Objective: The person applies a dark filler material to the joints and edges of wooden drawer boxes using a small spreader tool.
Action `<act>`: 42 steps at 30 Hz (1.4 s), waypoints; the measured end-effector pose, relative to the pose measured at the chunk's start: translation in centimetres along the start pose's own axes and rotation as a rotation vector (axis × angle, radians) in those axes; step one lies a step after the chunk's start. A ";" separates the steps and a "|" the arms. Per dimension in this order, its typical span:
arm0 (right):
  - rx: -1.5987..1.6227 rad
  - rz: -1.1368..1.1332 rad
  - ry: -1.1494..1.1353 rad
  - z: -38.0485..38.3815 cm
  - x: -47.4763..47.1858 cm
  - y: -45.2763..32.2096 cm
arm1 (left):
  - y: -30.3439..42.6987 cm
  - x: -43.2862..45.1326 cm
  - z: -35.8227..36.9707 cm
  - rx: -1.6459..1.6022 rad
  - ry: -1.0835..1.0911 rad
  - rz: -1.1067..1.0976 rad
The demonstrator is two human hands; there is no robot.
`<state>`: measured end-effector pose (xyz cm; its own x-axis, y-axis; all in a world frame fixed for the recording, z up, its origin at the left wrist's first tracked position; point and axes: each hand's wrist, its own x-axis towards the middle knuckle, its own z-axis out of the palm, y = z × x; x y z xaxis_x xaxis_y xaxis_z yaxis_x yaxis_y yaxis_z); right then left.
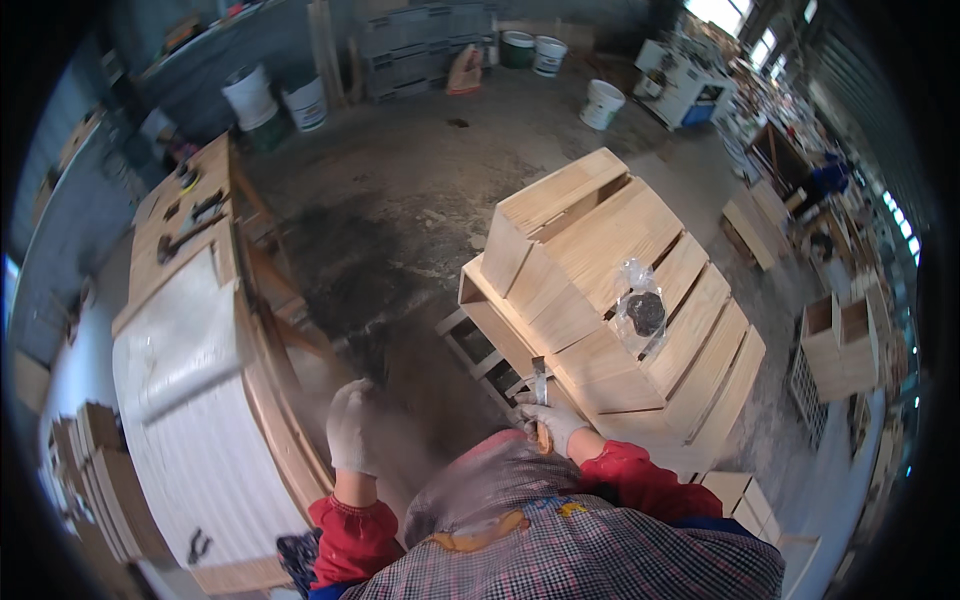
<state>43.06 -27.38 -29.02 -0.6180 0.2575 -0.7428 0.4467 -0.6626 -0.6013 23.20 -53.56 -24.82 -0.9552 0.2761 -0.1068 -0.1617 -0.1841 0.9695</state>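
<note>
My right hand (551, 424), in a pale work glove, grips the handle of a putty knife (540, 379) with its metal blade pointing away from me. The blade is beside the lower edge of a stack of unpainted wooden boxes, apparently drawers (592, 300). On top of the stack lies a clear plastic bag (637, 277) with a dark lump of paste-like material (645, 313). My left hand (349, 429), gloved too, is raised near the workbench's right edge. Its fingers look curled, and blur and angle hide whether anything is in them.
To the left stands a long workbench (202, 480) with foam sheeting, a hammer (169, 247) and pliers (199, 546). A pallet (480, 356) lies under the stack. Buckets (602, 103) stand farther off on the floor. More wooden boxes (840, 345) are at right.
</note>
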 end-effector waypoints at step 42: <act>0.557 -0.632 1.021 12.7 22.0 -36.4 | -13.4 67.1 36.8 0.297 -1.257 -0.435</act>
<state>4.99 -6.52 -19.72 0.2508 0.8745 -0.4151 -0.2119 -0.3688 -0.9050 -29.59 2.10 -36.87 0.0529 0.9534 -0.2969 -0.1780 0.3016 0.9367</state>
